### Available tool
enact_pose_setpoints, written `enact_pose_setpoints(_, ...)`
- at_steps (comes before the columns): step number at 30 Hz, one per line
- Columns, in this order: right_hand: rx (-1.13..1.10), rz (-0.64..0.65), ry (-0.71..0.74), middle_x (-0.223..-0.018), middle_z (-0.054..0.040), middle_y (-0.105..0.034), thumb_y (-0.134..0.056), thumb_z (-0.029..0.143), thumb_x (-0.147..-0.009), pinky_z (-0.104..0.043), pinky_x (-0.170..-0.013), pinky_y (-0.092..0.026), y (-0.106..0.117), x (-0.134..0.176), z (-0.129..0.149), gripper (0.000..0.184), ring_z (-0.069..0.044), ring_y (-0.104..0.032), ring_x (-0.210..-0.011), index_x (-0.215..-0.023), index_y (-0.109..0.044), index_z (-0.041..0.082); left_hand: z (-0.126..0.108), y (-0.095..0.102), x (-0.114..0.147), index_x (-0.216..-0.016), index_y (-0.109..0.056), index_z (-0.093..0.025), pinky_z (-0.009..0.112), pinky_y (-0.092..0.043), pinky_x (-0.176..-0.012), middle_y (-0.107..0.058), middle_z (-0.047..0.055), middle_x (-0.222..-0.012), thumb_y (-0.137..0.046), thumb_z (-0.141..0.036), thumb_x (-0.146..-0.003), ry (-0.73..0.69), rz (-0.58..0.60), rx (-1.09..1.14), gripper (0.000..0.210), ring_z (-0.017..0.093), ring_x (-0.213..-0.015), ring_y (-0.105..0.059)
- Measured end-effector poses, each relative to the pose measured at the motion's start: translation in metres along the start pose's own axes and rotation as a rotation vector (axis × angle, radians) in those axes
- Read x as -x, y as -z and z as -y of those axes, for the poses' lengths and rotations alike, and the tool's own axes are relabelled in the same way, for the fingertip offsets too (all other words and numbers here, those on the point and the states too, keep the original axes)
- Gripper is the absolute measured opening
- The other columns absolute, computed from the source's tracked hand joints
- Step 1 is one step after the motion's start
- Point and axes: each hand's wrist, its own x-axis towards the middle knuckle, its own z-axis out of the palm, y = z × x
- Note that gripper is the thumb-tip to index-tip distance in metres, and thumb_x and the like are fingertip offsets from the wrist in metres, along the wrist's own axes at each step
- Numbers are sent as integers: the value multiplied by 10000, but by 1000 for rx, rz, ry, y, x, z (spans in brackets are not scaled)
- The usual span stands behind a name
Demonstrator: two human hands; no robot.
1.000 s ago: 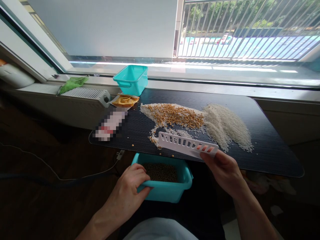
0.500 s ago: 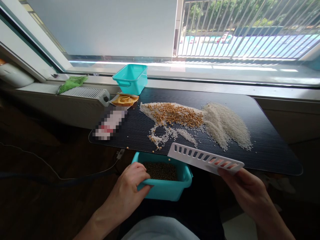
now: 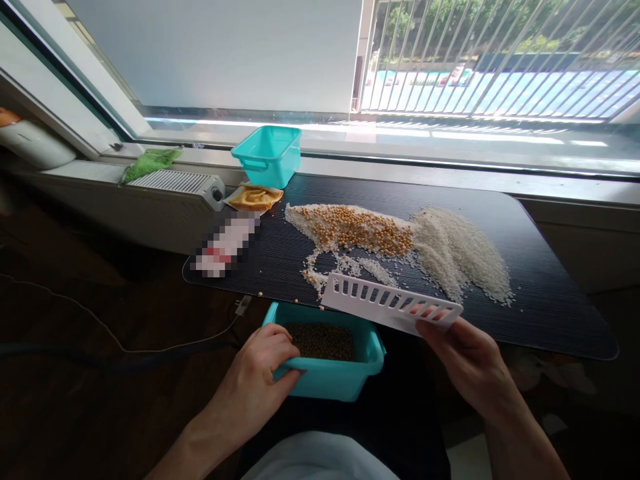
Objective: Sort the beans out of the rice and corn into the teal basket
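Note:
My left hand is closed on the left rim of a turquoise plastic bin, held below the table's front edge. Small brownish grains or beans cover the bin's bottom. In my right hand is a white slotted plastic strip, pinched at its right end. Its left end reaches over the table edge beside a few stray beans and scattered rice. Behind it lies a spread of yellow soybeans mixed with white rice, joined on the right by a heap of white rice.
A second turquoise bin stands at the table's back left. Near it are a yellow-orange packet and a blurred-out pinkish item. A green cloth lies on the radiator. The dark table meets the window sill.
My right hand has moved left with the slotted strip, whose left end is now nearer the stray beans. My left hand keeps its hold on the bin. The view has shifted slightly.

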Motion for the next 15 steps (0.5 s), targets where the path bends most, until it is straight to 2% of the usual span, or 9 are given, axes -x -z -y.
enact_pose_setpoints(8, -5, 2, 20, -952, -53, -781, -687, 474, -832, -320, -845, -583, -15, -9, 1, 284, -235, -727, -905, -965, -778, 240, 3, 2, 1, -731, -661, -166, 335, -520, -814, -674, 50, -809, -578, -23, -771, 1, -21, 4, 169, 226, -927, -618)
enact_pose_setpoints(12, 5, 48, 36, -920, -43, -783, -693, 434, -837, -290, -815, -590, -15, -7, 7, 240, -223, -732, -875, -947, -782, 240, 4, 3, 2, -726, -663, -173, 331, -517, -813, -672, 46, -800, -578, -24, -774, 1, -24, 3, 178, 225, -929, -623)
enact_pose_setpoints(15, 9, 18, 59, -927, -38, -784, -694, 415, -839, -277, -824, -586, -15, -7, 7, 227, -216, -733, -878, -961, -780, 244, 5, 3, 2, -721, -659, -176, 329, -516, -812, -664, 41, -782, -583, -25, -772, 1, -30, 11, 176, 227, -935, -620)
